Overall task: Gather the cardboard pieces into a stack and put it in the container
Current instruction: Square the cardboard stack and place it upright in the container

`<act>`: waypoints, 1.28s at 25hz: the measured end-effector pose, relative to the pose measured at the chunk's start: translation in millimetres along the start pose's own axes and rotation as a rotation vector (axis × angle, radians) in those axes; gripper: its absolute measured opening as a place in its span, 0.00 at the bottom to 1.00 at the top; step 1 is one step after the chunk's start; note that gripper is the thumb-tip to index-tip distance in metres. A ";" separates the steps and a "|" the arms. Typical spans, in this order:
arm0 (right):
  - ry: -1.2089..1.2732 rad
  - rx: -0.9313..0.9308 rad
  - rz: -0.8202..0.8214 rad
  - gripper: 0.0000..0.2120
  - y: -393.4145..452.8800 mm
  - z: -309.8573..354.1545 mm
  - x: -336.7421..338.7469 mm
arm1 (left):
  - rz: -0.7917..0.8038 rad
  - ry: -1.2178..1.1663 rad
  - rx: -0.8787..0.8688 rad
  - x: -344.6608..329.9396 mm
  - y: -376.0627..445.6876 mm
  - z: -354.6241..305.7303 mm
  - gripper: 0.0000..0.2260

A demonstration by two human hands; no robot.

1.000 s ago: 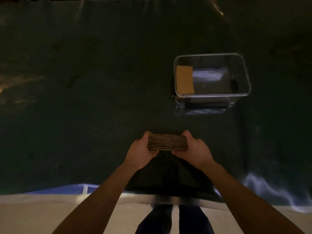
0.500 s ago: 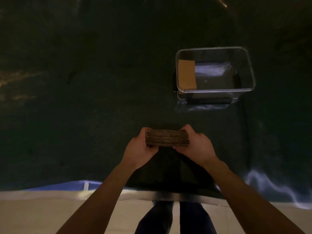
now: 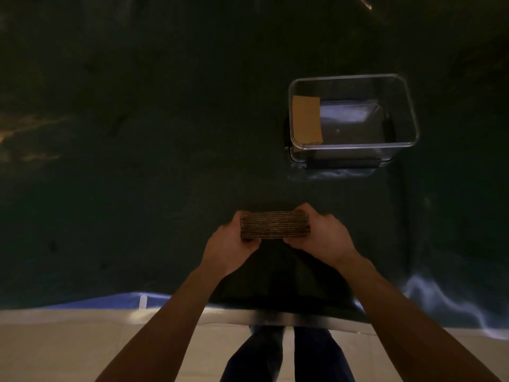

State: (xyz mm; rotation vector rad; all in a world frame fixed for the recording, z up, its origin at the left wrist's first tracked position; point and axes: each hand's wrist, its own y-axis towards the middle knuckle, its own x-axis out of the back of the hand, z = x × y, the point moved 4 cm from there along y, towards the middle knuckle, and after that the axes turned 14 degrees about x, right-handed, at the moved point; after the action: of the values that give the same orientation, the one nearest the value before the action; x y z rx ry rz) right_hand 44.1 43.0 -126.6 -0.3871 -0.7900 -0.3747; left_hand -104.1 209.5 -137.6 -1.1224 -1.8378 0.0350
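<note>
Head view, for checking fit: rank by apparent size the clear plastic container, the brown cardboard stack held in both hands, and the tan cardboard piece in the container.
1. Clear plastic container, plainly largest.
2. Brown cardboard stack and tan cardboard piece: look alike; the stack is nearer the camera, so unranked.

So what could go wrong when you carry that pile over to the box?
The cardboard stack is pinched only at its ends by the left hand and right hand, so middle pieces might slip out. A cardboard piece already leans inside the clear container; the stack could land crooked on it.
</note>
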 end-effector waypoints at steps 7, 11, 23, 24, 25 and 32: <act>-0.012 -0.039 0.002 0.23 -5.8 -4.2 -12.6 | -0.016 0.088 0.036 -8.5 2.6 2.1 0.23; 0.138 -0.080 0.012 0.24 -7.3 -9.2 -10.0 | 0.096 -0.051 -0.037 -1.4 0.4 -0.3 0.19; 1.333 -0.370 0.019 0.24 -23.7 45.5 -41.1 | 0.214 -1.101 0.070 5.3 -8.4 -36.6 0.13; 1.334 -0.372 0.031 0.25 -25.0 47.9 -41.6 | 0.154 -1.036 0.079 8.9 -6.5 -34.5 0.13; 1.305 -0.369 0.040 0.27 -26.0 47.9 -39.4 | 0.113 -0.976 0.075 13.8 -4.3 -31.8 0.14; 0.701 0.047 -0.043 0.47 16.3 49.9 10.9 | 0.172 -0.587 -0.112 37.9 -0.7 -31.1 0.23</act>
State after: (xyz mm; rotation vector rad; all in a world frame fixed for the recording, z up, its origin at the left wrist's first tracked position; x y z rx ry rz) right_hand 28.3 78.4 -89.6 -0.1713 -0.1214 -0.4925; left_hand -86.9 222.9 -93.7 -1.4536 -2.2666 0.4031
